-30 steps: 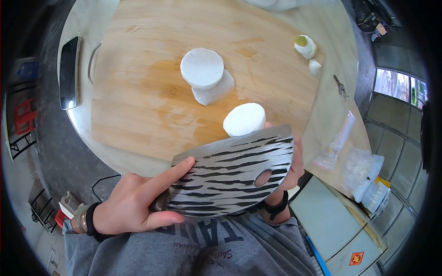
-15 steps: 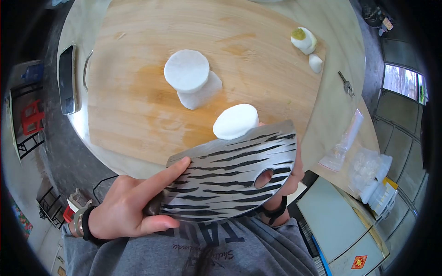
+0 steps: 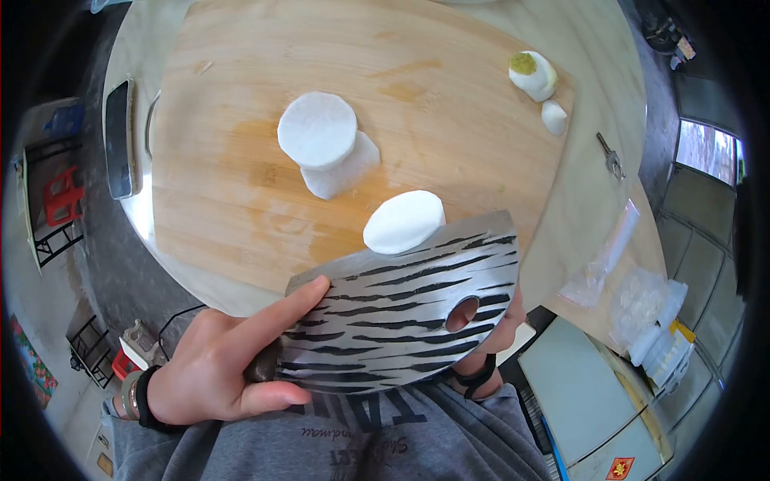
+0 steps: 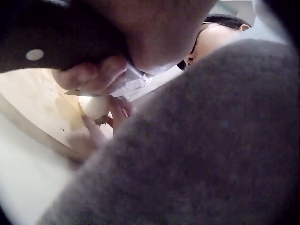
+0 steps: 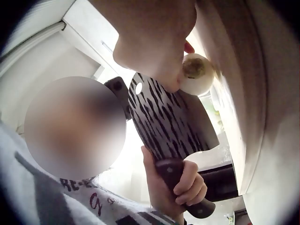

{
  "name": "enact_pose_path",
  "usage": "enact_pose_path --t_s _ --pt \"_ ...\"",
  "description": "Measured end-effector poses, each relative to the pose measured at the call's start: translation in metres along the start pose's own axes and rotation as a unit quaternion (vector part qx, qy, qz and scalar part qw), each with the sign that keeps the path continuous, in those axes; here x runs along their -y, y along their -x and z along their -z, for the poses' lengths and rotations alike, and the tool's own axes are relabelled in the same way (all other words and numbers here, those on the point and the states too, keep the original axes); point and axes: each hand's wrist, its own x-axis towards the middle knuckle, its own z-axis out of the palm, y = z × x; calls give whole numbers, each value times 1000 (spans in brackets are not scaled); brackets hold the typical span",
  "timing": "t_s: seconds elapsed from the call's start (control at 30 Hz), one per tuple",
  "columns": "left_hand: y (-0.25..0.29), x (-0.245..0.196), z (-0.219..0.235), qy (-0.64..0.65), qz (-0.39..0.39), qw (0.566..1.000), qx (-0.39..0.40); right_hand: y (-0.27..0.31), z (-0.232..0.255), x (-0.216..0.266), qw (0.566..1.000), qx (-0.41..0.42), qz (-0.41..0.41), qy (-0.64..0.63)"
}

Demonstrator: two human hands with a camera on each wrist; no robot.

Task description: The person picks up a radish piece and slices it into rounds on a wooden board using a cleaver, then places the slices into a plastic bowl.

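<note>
My left hand (image 3: 204,365) grips the dark handle (image 5: 169,171) of a wide cleaver (image 3: 401,309), forefinger stretched along the blade. The steel blade has black stripes and a round hole. Its upper edge lies right at a white radish (image 3: 403,222), whose pale cut face shows beyond it. Mostly hidden behind the blade in the head view, my right hand (image 5: 154,51) holds the radish, and the right wrist view shows its brownish stem end. Farther in on the cutting board (image 3: 449,152), a round radish slice (image 3: 318,128) overlaps another slice (image 3: 341,172).
A radish end with a green top (image 3: 533,76) and a small white piece (image 3: 553,117) lie at the board's right edge. Keys (image 3: 610,156) and a plastic bag (image 3: 597,256) are to the right. A phone (image 3: 119,140) lies left, by the board's metal handle (image 3: 151,124).
The head view has shifted, so the board and slices sit farther left and slightly lower. The hands keep their hold on cleaver and radish; the radish's cut face looks a little narrower.
</note>
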Motion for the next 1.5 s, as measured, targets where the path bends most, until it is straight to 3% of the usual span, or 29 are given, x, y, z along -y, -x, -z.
enact_pose_path --t_s 0.07,0.17,0.37,0.47,0.57,0.67,0.77,0.83,0.9,1.1,1.27,1.5 --pt "-1 -2 -2 10 -4 1000 -5 0 1 2 1000 1 -3 0" --pt "-4 -14 1 57 59 996 20 0 2 2 1000 5 -9 0" --pt "-15 0 -4 23 3 1000 -8 1 0 2 1000 17 -13 1" --pt "-19 -22 8 81 132 987 41 0 1 2 1000 21 -15 0" --pt "-17 -8 0 39 35 999 3 1 1 2 1000 21 -17 0" --pt "-21 -18 7 56 124 989 56 2 1 1 999 23 -26 -4" --pt "-23 -15 4 22 84 995 45 3 1 -2 999 27 -33 -5" --pt "-34 -20 6 28 153 986 63 -3 0 -2 999 35 -21 16" --pt "-41 -20 8 20 169 983 71 -11 -1 0 998 41 10 52" --pt "-40 -15 8 -11 103 993 50 -10 2 -2 998 44 -1 45" --pt "-43 -21 11 26 99 994 38 -7 -6 -4 995 -1 62 82" --pt "-38 -12 1 -18 -7 1000 -13 -10 -7 0 987 -9 121 104"
